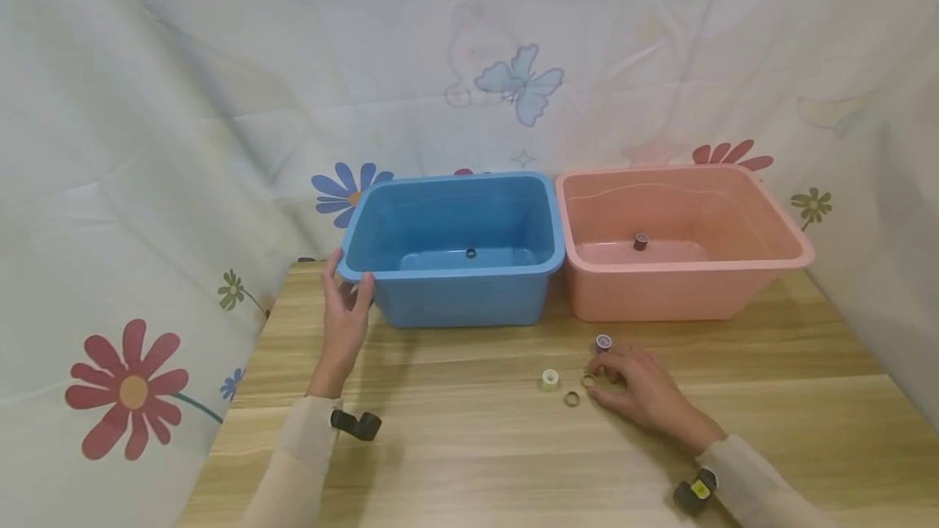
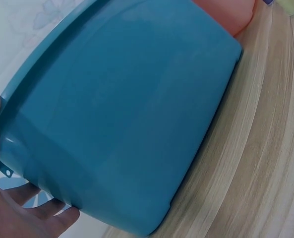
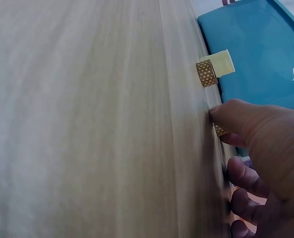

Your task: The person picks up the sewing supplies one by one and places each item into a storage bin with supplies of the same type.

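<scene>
My left hand (image 1: 345, 332) holds the front left corner of the blue plastic bin (image 1: 462, 300). Its thumb lies at the front rim, and the other fingers (image 2: 46, 208) bend round the side. Low over the table, my right hand (image 1: 641, 385) pinches a small gold-coloured ring (image 3: 221, 130) between thumb and index finger, partly hidden by the thumb. Beside it lies a second ring (image 1: 572, 399), studded with dots in the right wrist view. A pale yellow cylinder (image 1: 550, 380) stands to the left, and a purple-and-white cylinder (image 1: 603, 343) is just beyond the right fingertips.
A pink bin (image 1: 660, 296) stands against the blue one's right side, with a dark small cylinder (image 1: 641, 242) inside. One small ring (image 1: 471, 253) lies in the blue bin. Behind the wooden table (image 1: 469, 463) hangs a patterned curtain (image 1: 411, 47).
</scene>
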{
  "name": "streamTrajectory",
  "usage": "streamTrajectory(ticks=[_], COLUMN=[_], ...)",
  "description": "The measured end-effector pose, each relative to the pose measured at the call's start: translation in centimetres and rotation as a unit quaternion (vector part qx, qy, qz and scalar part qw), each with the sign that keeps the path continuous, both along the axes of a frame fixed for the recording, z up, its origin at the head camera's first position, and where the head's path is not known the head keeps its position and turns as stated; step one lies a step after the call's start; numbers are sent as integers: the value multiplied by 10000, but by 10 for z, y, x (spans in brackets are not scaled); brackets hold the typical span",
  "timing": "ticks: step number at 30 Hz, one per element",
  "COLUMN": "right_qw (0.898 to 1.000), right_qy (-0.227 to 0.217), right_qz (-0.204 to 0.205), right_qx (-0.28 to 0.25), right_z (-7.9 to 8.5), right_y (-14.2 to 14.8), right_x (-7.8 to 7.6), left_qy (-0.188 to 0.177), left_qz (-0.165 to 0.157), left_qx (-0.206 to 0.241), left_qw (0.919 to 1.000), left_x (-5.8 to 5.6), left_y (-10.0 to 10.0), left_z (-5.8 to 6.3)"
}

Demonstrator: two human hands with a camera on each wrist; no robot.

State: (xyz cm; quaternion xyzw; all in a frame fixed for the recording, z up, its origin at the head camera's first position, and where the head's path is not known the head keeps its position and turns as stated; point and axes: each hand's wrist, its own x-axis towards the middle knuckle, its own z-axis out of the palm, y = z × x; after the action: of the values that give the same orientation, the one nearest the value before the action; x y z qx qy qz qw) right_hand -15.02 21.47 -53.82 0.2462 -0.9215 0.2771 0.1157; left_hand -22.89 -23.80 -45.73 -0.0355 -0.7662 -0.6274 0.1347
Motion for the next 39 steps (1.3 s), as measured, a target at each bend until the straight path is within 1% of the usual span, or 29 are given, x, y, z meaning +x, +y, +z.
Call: streamTrajectory(ticks=[6, 12, 14, 16, 21, 25, 28, 32, 39], right_qw=[10000, 9995, 9991, 9987, 9966, 9958, 9964, 9971, 9976], right_qy=[24, -81, -126, -185, -497, -659, -653, -581, -346], right_qz=[-21, 4, 69, 121, 271, 297, 283, 297, 476], right_qx=[-69, -297, -387, -448, -603, -560, -458, -395, -358], right_z=[1, 0, 1, 4, 17, 29, 35, 40, 47], right_y=[-2, -1, -1, -1, -1, -2, -2, -1, 0], right_x=[0, -1, -1, -1, -2, -3, -3, -4, -10], left_qy=[-45, -215, -274, -311, -360, -389, -368, -300, -250], left_qz=[-15, -108, -125, -139, -151, -123, -100, -109, -106], left_qx=[28, 112, 138, 161, 126, 83, 87, 72, 169], left_qw=[10000, 9996, 9995, 9993, 9992, 9991, 9992, 9995, 9995], left_x=[-2, -2, 0, 3, 14, 17, 16, 17, 17], left_y=[-3, -3, -3, -1, 5, 6, 6, 7, 6], left_z=[-2, -2, 0, 6, 22, 25, 25, 25, 26])
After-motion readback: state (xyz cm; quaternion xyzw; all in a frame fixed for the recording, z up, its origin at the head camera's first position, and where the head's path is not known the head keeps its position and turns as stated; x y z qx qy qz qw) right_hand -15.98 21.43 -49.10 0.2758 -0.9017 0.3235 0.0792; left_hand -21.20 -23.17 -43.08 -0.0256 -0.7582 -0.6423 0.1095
